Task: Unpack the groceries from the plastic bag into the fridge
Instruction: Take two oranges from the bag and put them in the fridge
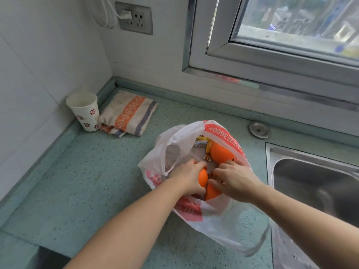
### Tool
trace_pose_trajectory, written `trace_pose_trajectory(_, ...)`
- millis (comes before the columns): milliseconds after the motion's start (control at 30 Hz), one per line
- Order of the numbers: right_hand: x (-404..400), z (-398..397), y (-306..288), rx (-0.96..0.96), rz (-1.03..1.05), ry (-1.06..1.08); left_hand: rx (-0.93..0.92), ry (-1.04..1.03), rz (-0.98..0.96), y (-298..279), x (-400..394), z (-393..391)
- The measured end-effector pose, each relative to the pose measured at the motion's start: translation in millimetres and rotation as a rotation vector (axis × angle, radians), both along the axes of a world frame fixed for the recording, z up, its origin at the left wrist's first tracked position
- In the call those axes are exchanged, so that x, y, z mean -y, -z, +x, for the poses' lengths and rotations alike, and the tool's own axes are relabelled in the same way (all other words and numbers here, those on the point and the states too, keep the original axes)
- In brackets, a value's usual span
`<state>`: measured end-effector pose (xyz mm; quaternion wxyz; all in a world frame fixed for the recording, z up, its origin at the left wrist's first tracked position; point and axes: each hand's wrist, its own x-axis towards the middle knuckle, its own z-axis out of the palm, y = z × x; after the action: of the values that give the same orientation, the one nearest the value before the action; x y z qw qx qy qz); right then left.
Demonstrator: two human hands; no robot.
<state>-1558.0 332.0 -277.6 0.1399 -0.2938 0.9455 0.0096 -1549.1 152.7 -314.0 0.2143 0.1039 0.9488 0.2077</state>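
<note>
A white and red plastic bag [219, 216] lies open on the green countertop [87, 181]. Both my hands reach into its mouth. My left hand [187, 176] curls round an orange [203, 178]. My right hand [236, 178] has its fingers curled over a second orange [211, 193] below it. A third orange [221, 152] lies deeper in the bag, next to a yellow packet [205, 141] that is partly hidden. No fridge is in view.
A paper cup [85, 111] and a folded striped cloth [129, 114] sit in the back left corner. A steel sink [314, 177] lies right of the bag. A window [291, 30] and a wall socket [135, 17] are behind the counter.
</note>
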Motion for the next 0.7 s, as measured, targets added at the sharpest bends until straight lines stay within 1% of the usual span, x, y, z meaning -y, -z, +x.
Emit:
trace_pose_trajectory(67,0,11,-3,-0.025,-0.009,-0.058,-0.005,-0.003,-0.005,0,-1,1)
trace_pose_trajectory(133,0,22,2,-0.097,0.007,-0.125,-0.007,-0.004,-0.011,0,-1,1)
trace_pose_trajectory(200,2,34,6,-0.110,0.004,-0.111,-0.014,-0.009,-0.016,1,-1,3)
trace_pose_trajectory(233,3,38,8,-0.089,-0.001,-0.065,-0.020,-0.016,-0.010,2,0,4)
trace_pose_trajectory(367,5,43,13,0.113,-0.051,0.204,-0.017,-0.044,0.023,6,2,13)
trace_pose_trajectory(467,7,45,17,0.275,-0.094,0.271,-0.056,-0.076,0.023,11,4,20)
trace_pose_trajectory(533,8,45,18,0.347,-0.138,0.327,-0.081,-0.090,0.031,13,4,25)
trace_pose_trajectory(600,6,44,20,0.375,-0.234,0.396,-0.108,-0.110,0.045,14,4,30)
trace_pose_trajectory(700,3,53,26,0.354,-0.333,0.472,-0.161,-0.142,0.067,17,1,42)
